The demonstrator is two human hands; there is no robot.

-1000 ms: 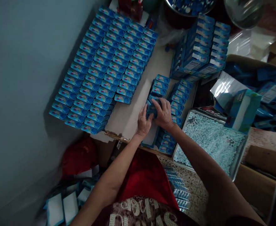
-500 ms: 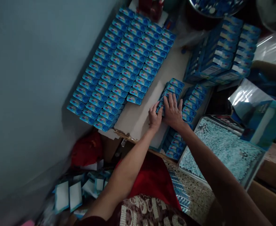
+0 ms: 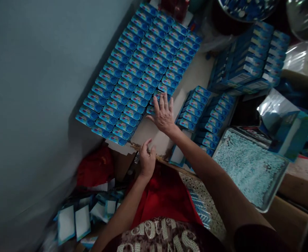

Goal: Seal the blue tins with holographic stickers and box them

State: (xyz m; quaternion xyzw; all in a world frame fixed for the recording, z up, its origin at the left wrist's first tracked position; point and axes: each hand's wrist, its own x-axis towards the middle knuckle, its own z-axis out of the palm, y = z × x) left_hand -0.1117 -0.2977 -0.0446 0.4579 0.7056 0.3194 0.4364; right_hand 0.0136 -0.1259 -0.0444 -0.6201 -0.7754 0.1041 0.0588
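Note:
Small blue packs (image 3: 133,73) with rounded ends stand in long, tight rows on the table along the wall. My right hand (image 3: 164,113) lies over the near right end of these rows, fingers spread, partly covering a few packs; whether it presses on them I cannot tell. At the table's front edge, my left hand (image 3: 147,159) hangs with its fingers loosely bent and apart, nothing visible in it. To the right of my right hand, a short column of blue packs (image 3: 194,108) stands beside another column of the same packs (image 3: 217,119).
Stacked blue boxes (image 3: 251,59) fill the table's far right. A metal tray (image 3: 268,206) of pale blue pieces stands right of the table. A bowl (image 3: 248,17) of blue items is at the back. White-and-blue cards (image 3: 66,224) lie low at left.
My right hand has moved left from the short column to the end of the big rows. My left hand has drawn back toward the table's front edge, away from the short column.

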